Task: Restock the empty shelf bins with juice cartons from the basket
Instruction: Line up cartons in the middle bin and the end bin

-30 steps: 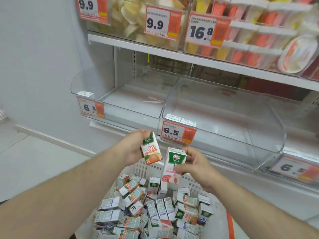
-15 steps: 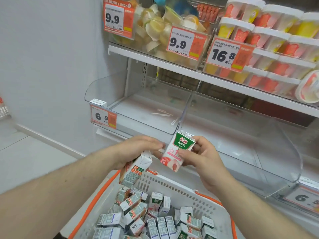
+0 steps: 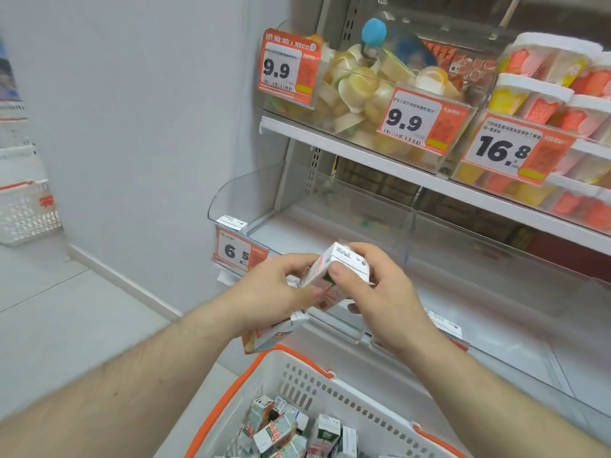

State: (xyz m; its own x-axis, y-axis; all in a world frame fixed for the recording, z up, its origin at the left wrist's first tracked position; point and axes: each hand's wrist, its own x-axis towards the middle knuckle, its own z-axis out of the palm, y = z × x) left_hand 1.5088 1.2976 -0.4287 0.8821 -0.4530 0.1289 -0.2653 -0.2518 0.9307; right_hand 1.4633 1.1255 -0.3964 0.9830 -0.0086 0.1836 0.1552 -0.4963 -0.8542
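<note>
**Head view: two cartons in hand at the lower shelf**

Head view, single camera. My right hand [image 3: 380, 292] grips a juice carton [image 3: 334, 276], thumb across its near face and fingers curled round the far side; the carton is tilted, its white top toward the shelf. My left hand [image 3: 274, 292] meets it from the other side, fingertips touching that carton near its top corner, while the palm and lower fingers hold a second carton [image 3: 267, 335] that hangs below the hand, orange-printed end downward. Both hands are above the far rim of the basket [image 3: 297, 371], in front of the lower shelf.

The basket is white with an orange handle; loose cartons [image 3: 281, 431] lie jumbled in its bottom.

The clear left bin [image 3: 244, 196] on the lower shelf holds no cartons that I can see; a 6.5 price tag [image 3: 236, 251] is clipped to its front. The clear bin to its right [image 3: 496, 276] is partly behind my right hand.

On the upper shelf, a clear bin of jelly cups [image 3: 360, 90] carries two 9.9 tags, beside stacked tubs [image 3: 542, 87] with a 16.8 tag [image 3: 506, 150].

A second white basket [image 3: 26, 209] sits on the floor at far left.
</note>
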